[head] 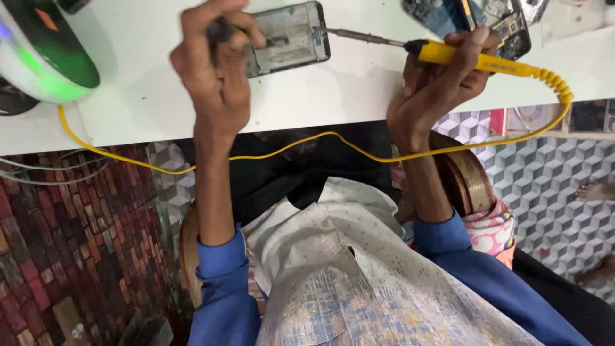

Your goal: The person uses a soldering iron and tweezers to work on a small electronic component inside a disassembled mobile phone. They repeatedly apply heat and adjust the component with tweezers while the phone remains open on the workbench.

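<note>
Right hand (442,83) grips the yellow soldering iron (487,61) by its handle; left hand (214,61) pinches the opened phone (291,35) on the far white table (147,96). Phone looks light, rigid, fragile; edges seem safest.

The left hand (214,61) grips an opened phone frame (291,37) on the white table (141,96). The right hand (442,80) holds a yellow soldering iron (477,61), its metal tip touching the frame's edge, its yellow cord (307,138) looping below the table.

Both forearms raised, left hand (214,61) and right hand (439,80) clenched.
</note>
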